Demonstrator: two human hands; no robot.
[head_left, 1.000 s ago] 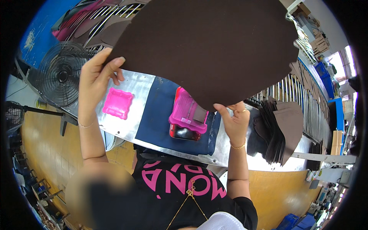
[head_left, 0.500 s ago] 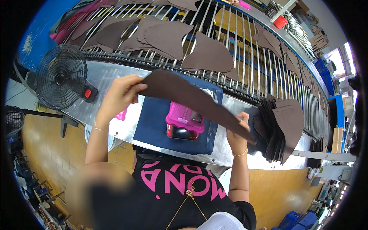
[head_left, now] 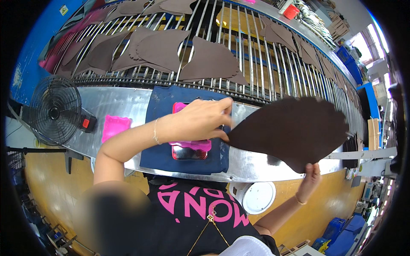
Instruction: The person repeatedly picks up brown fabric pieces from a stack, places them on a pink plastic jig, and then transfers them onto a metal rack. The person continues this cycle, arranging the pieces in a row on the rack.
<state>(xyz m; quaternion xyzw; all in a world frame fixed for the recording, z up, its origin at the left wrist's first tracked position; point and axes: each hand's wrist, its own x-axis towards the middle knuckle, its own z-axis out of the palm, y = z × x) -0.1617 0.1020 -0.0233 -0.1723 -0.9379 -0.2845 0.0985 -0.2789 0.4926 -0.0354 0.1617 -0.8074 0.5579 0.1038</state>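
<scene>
Left hand [head_left: 198, 120]: center of frame, thumb and fingertips pinched at panel's left tip, upper fingers spread off it.
Right hand [head_left: 311, 179]: lower right, fingers closed on panel's lower edge, thumb side partly hidden.
Panel [head_left: 290, 132]: dark brown, right of center, stretched between both hands, wavy edge at right, raised over right part of worktop [head_left: 124, 98].
Mat [head_left: 156, 158]: dark blue, on worktop, center of frame, under left forearm.
Case [head_left: 190, 153]: red rim, shiny dark face, on mat, mostly covered.
Pink tray [head_left: 198, 145]: on top of case, partly behind left hand.
Pink dish [head_left: 116, 124]: wavy rim, on worktop, left of mat.
Fan [head_left: 54, 112]: black, left edge of frame.
Rack [head_left: 136, 82]: metal bars, across top, carrying brown pieces [head_left: 209, 62].
Bucket [head_left: 258, 197]: white, below worktop, lower center-right.
</scene>
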